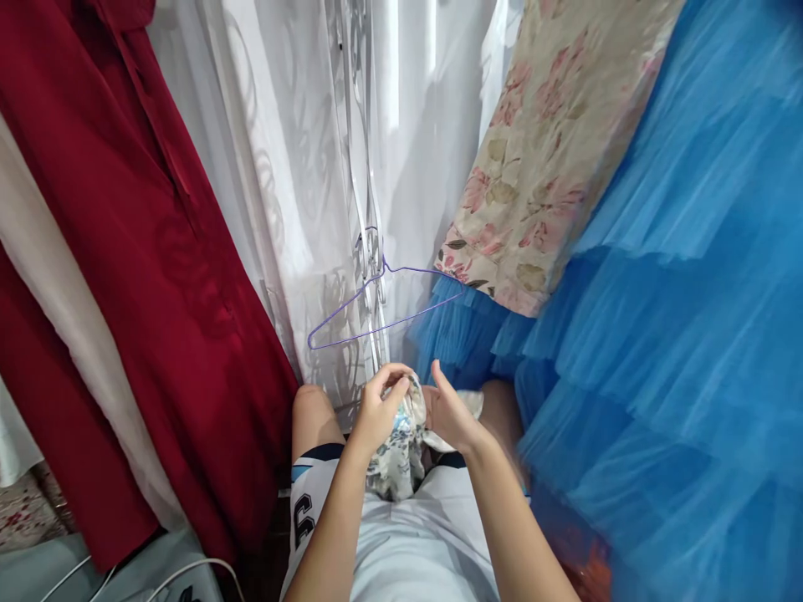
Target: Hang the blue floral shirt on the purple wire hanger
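A crumpled pale garment with a grey and blue floral pattern (396,464) lies bunched over the lap, between the two hands. My left hand (381,411) is closed on its upper edge, thumb against the bent fingers. Beside it on the right, my right hand (452,415) has its thumb stretched up and its palm turned to the cloth. Its other fingers are partly hidden behind the fabric. In front of the hands hangs a purple wire hanger (414,269) with nothing on it, hooked on a white metal rack (352,150).
Dark red garments (188,267) hang on the left. To the right are a beige floral garment (539,167) and a tiered blue tulle dress (677,334). White curtains (417,150) form the back. White cables (194,564) lie over a grey surface (169,556) at lower left.
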A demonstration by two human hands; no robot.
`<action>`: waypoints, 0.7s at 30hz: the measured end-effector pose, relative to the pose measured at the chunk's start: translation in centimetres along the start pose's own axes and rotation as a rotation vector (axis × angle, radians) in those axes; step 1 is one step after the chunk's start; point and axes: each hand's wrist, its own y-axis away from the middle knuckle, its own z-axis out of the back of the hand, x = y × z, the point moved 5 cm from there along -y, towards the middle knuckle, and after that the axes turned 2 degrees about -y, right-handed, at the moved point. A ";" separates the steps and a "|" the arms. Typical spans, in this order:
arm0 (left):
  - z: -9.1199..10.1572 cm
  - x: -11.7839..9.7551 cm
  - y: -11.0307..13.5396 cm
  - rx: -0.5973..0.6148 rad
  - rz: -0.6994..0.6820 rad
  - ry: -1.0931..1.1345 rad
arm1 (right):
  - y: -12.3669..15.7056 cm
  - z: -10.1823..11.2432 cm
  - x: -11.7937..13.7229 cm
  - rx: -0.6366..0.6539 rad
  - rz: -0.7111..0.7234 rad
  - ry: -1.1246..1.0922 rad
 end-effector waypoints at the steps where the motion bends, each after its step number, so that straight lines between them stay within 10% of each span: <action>1: 0.2 0.1 -0.1 -0.003 0.012 0.031 | 0.3 -0.6 0.2 0.065 -0.056 -0.083; 5: 0.8 1.7 0.3 0.060 0.139 0.041 | 1.4 -2.2 1.4 0.311 -0.198 -0.351; 11: 2.1 6.0 2.9 0.325 0.267 -0.133 | 2.8 -0.5 3.2 0.180 -0.135 -0.364; 21: 13.2 4.0 2.1 0.205 -0.075 -0.801 | 3.3 3.8 10.0 -0.063 0.120 0.273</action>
